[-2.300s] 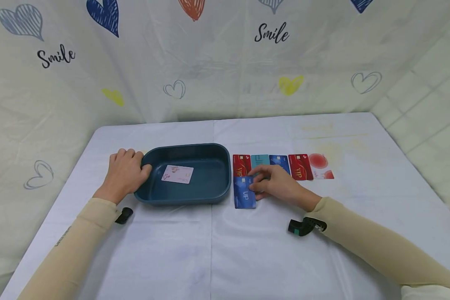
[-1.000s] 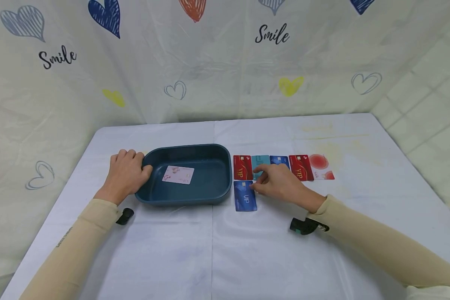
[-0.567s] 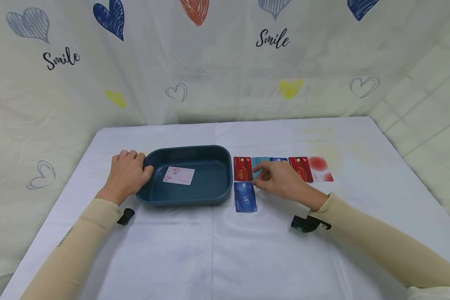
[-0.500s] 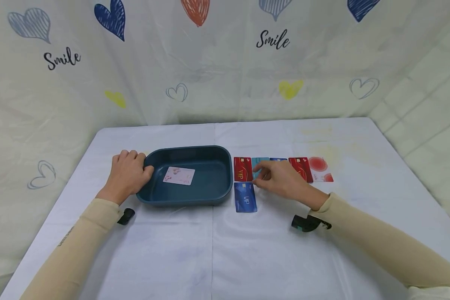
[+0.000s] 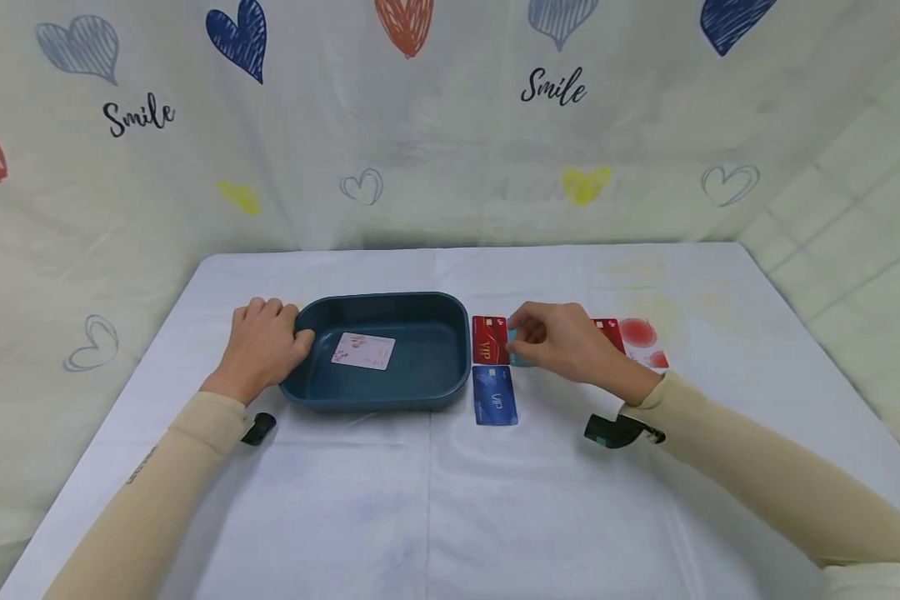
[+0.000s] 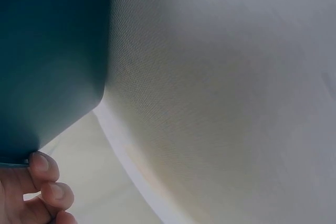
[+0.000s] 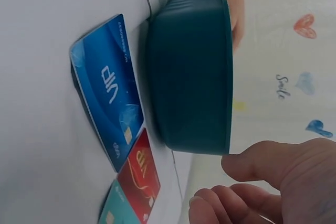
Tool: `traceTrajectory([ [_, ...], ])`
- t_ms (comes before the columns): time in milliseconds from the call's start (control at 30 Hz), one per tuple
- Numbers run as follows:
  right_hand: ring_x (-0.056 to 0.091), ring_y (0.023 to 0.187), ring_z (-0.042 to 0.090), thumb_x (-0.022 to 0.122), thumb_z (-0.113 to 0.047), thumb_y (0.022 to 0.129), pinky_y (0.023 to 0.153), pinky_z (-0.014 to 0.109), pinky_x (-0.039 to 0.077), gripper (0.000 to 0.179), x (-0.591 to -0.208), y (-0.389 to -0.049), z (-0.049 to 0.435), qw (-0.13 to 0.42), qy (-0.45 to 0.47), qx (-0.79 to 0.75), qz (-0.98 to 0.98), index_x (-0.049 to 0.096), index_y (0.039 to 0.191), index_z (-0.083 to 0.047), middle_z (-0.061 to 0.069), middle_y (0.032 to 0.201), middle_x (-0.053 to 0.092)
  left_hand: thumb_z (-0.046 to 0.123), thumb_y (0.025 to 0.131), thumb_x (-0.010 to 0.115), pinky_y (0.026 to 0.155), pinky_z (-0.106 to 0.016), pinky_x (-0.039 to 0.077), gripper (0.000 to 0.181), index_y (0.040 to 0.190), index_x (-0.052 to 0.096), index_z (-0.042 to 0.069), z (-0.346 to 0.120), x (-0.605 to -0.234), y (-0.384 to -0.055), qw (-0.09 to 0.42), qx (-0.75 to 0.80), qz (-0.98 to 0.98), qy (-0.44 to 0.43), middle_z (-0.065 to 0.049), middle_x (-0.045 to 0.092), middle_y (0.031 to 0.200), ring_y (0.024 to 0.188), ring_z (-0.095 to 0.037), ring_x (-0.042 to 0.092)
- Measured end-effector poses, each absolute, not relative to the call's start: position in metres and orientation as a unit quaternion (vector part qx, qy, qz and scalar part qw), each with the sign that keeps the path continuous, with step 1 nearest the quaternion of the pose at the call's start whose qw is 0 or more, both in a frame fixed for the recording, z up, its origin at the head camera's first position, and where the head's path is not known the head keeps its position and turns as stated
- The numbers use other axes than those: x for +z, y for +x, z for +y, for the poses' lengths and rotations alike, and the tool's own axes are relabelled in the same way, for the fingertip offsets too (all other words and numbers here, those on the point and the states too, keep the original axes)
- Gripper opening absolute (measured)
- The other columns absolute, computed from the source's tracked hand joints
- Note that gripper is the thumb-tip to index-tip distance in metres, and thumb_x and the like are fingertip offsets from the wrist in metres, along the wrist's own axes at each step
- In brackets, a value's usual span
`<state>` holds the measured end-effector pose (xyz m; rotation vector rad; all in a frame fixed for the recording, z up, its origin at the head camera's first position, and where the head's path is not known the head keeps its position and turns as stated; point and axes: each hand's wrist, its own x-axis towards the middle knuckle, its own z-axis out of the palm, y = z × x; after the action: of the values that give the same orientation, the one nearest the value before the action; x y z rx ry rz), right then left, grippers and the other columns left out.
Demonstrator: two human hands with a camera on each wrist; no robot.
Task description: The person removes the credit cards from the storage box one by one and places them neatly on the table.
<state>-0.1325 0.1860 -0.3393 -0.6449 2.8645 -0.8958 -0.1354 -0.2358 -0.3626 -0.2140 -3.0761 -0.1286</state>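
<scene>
At the left end of a dark teal plastic tub [image 5: 375, 398], my left hand [image 5: 264, 346] grips the rim, thumb over the inside; the left wrist view shows its fingertips at the rim. A pale pink card [image 5: 363, 351] lies on the tub's floor. My right hand [image 5: 562, 340] hovers over the card row, fingers loosely curled with nothing visible between them. Close to its fingertips are a red VIP card [image 5: 490, 340] and a teal card [image 5: 521, 361], mostly covered. In front of the red one lies a blue VIP card [image 5: 495, 397], flat beside the tub.
Farther right in the row are another red card [image 5: 609, 330], partly behind the hand, and a white card with red circles [image 5: 640, 333]. A white cloth covers the table [image 5: 330, 517]; a curtain printed with hearts [image 5: 450, 125] hangs behind it.
My right hand has let go of the blue VIP card, which now lies slightly nearer me, and has risen back over the row. My left hand has kept its grip on the tub.
</scene>
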Motion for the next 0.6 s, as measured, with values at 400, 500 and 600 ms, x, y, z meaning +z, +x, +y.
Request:
traceTrajectory([
  [400,0.071,0.083,0.018,0.078,-0.02,0.088,0.08,0.038,0.062,0.029,-0.321,-0.145,0.165,0.012,-0.246,-0.281,0.927,0.072,0.113,-0.007,0.006,0.094,0.076,0.03,0.101,0.041,0.097,-0.059,0.037,0.046,0.12,0.061,-0.007,-0.238,-0.363,-0.137,0.027,-0.035,-0.997,-0.07,-0.022,0.06,0.105,0.102,-0.039,0.045],
  [500,0.071,0.081,0.016,0.077,-0.018,0.089,0.079,0.036,0.062,0.026,-0.318,-0.149,0.159,0.006,-0.264,-0.285,0.922,0.072,0.111,-0.007,0.005,0.092,0.076,0.03,0.101,0.041,0.097,-0.059,0.037,0.046,0.119,0.061,-0.007,-0.239,-0.364,-0.138,0.027,-0.035,-0.997,-0.07,-0.021,0.06,0.105,0.102,-0.039,0.045],
  [600,0.071,0.08,0.015,0.075,-0.017,0.089,0.078,0.034,0.06,0.023,-0.314,-0.152,0.153,0.001,-0.277,-0.289,0.916,0.072,0.11,-0.008,0.004,0.091,0.076,0.03,0.101,0.04,0.098,-0.059,0.036,0.046,0.12,0.061,-0.007,-0.24,-0.364,-0.139,0.026,-0.036,-0.996,-0.071,-0.021,0.06,0.106,0.102,-0.038,0.045],
])
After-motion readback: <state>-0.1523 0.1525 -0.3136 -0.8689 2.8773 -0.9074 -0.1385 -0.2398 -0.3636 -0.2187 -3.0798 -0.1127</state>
